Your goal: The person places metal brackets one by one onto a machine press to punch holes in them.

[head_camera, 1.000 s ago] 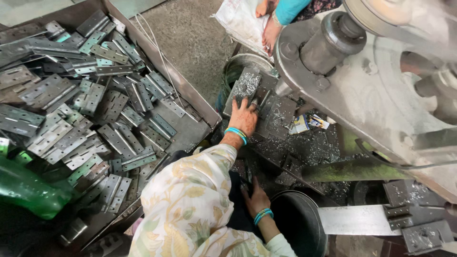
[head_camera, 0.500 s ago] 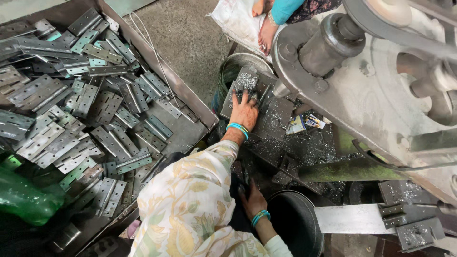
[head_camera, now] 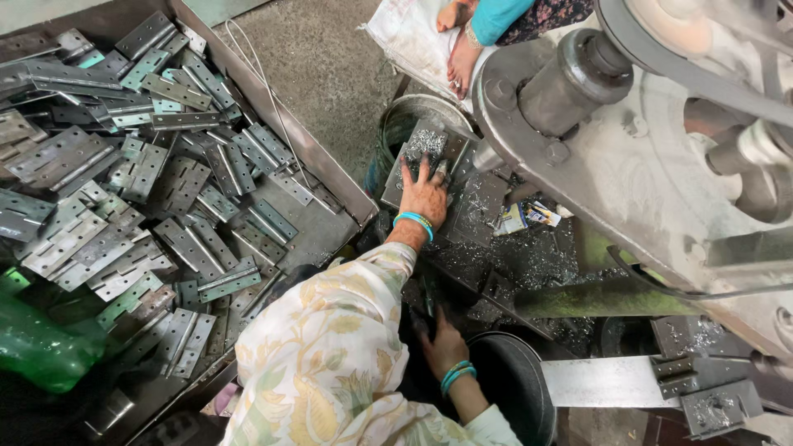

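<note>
Heaped grey hinges (head_camera: 165,190) fill the tray (head_camera: 318,157) at left; beside its right edge my left hand (head_camera: 424,196) lies open, flat on a shavings-strewn metal plate (head_camera: 475,206); my right hand (head_camera: 444,343), loosely curled, rests below by a black bucket (head_camera: 516,388)

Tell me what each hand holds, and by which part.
Left hand lies flat on a metal plate, gripping nothing. Right hand: cannot tell.

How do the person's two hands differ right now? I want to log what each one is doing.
The left hand lies flat, fingers spread, on a metal plate strewn with shavings; the right hand sits lower, in shadow, beside a dark round bucket. The left hand is stretched far forward, the right hand stays close to the body. Both wear teal bangles.
</note>
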